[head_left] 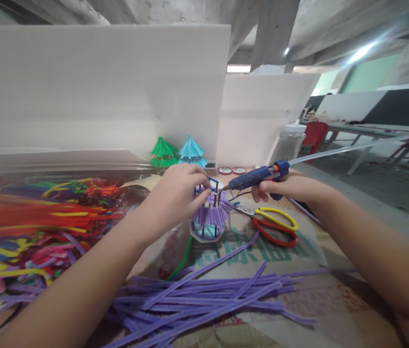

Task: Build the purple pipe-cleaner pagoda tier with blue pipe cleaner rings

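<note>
A small pavilion model (210,215) with a purple pipe-cleaner roof, dark posts and a pale blue base stands on the cardboard. My left hand (184,188) is closed at its top, thumb and fingers pinching a blue piece (211,180) of the upper frame. From the right, my right hand (276,187) grips a blue hot glue gun (255,178) with a clear glue stick (345,149) sticking out of its back. The gun's nozzle touches or nearly touches a dark upper post; which one I cannot tell. My left fingers partly hide the frame.
Scissors (275,227) with red and yellow handles lie right of the model. Loose purple pipe cleaners (204,299) cover the front, and colourful bundles (45,217) the left. Behind stand green (162,152) and light blue (191,151) roofed models and a clear bottle (289,142).
</note>
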Demonstrator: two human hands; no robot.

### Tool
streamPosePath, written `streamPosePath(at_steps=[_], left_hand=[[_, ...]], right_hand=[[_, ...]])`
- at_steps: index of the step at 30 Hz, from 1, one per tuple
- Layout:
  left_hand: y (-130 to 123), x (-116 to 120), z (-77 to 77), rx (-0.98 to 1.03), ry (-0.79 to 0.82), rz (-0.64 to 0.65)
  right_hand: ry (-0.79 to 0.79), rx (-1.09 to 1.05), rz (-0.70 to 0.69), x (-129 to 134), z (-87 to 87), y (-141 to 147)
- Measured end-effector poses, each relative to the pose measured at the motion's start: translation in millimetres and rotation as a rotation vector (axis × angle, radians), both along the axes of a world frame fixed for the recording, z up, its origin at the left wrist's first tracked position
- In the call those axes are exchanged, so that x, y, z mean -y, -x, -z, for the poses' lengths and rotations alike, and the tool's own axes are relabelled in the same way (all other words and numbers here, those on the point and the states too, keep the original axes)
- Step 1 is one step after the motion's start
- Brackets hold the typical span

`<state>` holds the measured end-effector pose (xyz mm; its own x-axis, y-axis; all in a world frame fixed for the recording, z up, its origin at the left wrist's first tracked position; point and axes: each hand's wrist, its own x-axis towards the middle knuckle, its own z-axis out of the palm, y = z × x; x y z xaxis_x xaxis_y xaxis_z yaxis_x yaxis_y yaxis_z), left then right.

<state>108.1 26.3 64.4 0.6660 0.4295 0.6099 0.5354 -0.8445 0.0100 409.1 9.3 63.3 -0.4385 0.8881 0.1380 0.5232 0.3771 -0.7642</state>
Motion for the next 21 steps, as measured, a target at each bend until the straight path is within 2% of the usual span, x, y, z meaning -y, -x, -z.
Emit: streamPosePath(at_steps=[4,7,10,13,16,21], left_hand=[[1.1,0.1,0.0,-0.001,0.000,-0.004],[1.7,0.5,-0.2,0.003,0.002,-0.003],[1.9,0.9,-0.7,0.002,0.010,0.002],[1.4,0.8,-0.9,-0.001,0.024,0.003],[0.9,0.3,-1.0,-0.007,0.028,-0.001],[1.9,0.3,-2.1,-0.014,0.023,-0.008]], right_hand=[[0.033,-0.203,-0.010,-8.3,5.9,-5.0],[0.032,-0.357,0.075,-17.0,11.4,-4.2],[0.005,-0.394,0.180,-32.2,18.7,-4.0],[-0.053,-0.285,0.340,-55.4,26.4,-4.9],[-0.102,-0.015,0.495,-82.7,32.3,-3.5],[-0.085,0.150,0.520,-121.1,45.3,6.6]])
